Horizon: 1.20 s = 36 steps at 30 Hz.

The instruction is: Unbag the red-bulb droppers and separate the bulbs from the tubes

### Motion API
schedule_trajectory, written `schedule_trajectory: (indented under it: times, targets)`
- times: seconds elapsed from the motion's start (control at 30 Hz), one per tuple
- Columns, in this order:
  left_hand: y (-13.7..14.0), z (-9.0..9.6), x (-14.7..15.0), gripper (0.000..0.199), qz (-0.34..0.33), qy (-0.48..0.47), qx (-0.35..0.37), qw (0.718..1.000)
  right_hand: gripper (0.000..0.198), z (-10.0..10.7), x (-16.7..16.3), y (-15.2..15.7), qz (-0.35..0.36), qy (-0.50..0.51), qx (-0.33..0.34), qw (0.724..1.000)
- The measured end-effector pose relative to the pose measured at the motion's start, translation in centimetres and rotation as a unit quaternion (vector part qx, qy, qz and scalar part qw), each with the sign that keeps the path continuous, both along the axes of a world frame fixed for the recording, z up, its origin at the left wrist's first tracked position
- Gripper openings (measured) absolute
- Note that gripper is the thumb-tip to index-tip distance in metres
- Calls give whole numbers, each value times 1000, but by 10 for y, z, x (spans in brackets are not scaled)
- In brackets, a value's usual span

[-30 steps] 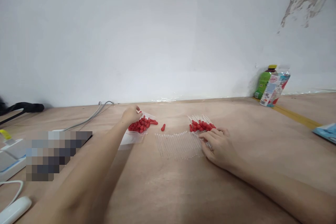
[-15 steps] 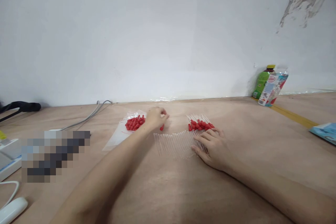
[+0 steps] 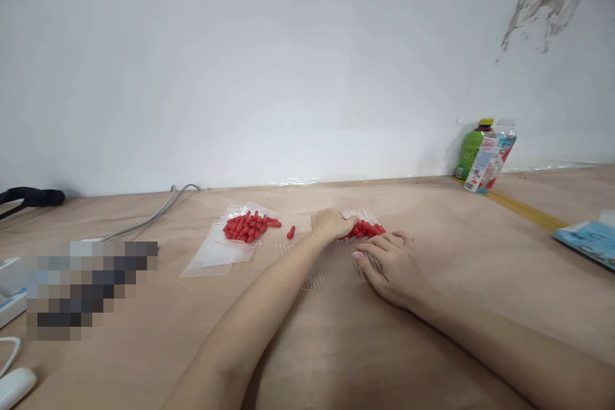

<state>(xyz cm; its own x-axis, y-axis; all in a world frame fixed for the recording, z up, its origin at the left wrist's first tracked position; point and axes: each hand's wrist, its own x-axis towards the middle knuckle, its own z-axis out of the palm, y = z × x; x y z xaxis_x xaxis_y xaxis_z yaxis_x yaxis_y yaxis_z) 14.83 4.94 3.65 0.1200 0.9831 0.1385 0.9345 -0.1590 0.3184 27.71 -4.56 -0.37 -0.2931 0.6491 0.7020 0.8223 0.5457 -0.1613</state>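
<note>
My left hand (image 3: pixel 332 223) reaches to the near side of a cluster of red rubber bulbs (image 3: pixel 368 229) fitted to thin clear tubes, which point away from me. Its fingers are bent and closed, and whatever they pinch is hidden behind the hand. My right hand (image 3: pixel 391 262) lies over the right end of a row of bare clear thin tubes (image 3: pixel 331 262), fingers stretched out and resting on them. One loose red bulb (image 3: pixel 291 232) sits on the table left of my left hand. Farther left, a heap of red bulbs (image 3: pixel 246 228) rests on a clear plastic bag (image 3: pixel 211 259).
Two bottles, one green (image 3: pixel 469 152) and one clear with a printed label (image 3: pixel 490 163), stand by the wall. A blue packet (image 3: pixel 589 240) lies at the right. Grey cables (image 3: pixel 161 208), a blurred-out object (image 3: pixel 91 288) and a white mouse-like object (image 3: pixel 16 387) are at the left.
My left hand has moved right, from beside the loose red bulb to the cluster of fitted bulbs. My right hand stays on the tubes. The view has shifted slightly.
</note>
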Motion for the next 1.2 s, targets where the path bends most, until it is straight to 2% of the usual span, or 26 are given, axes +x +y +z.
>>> schedule_trajectory:
  times: [0.17,0.27,0.33,0.37,0.43,0.53,0.6,0.7,0.8,0.97,1.1,1.2]
  targets:
    - [-4,6,-9,35,8,-16,22,1000,25,0,3,1,-7,38,18,999]
    - [-19,10,-29,31,-1,-23,76,997,20,-1,3,1,-4,53,46,997]
    - [-35,10,-50,27,-21,-20,124,992,26,-2,3,2,-10,58,73,996]
    - [-44,9,-61,24,-42,-14,149,988,33,-2,3,3,-13,57,85,995]
    - [-63,4,-85,22,-121,25,243,962,44,-4,3,5,-9,43,96,994]
    - [-89,-7,-115,19,-185,59,294,936,50,-5,2,7,27,-1,86,996]
    - [-100,-16,-125,17,-198,52,312,928,50,-5,1,7,67,-34,71,995]
    - [-108,-27,-127,16,-209,29,323,922,45,-4,-1,4,119,-67,56,989]
    - [-108,-33,-123,15,-231,20,323,918,35,-4,-3,1,139,-79,54,986]
    - [-105,-32,-117,15,-247,3,324,913,17,-6,-6,0,157,-67,71,983]
    - [-105,-29,-111,24,-267,0,309,913,14,-6,-8,1,155,-68,74,983]
    - [-104,-30,-106,15,-294,2,309,904,14,-2,-9,-2,147,-79,80,983]
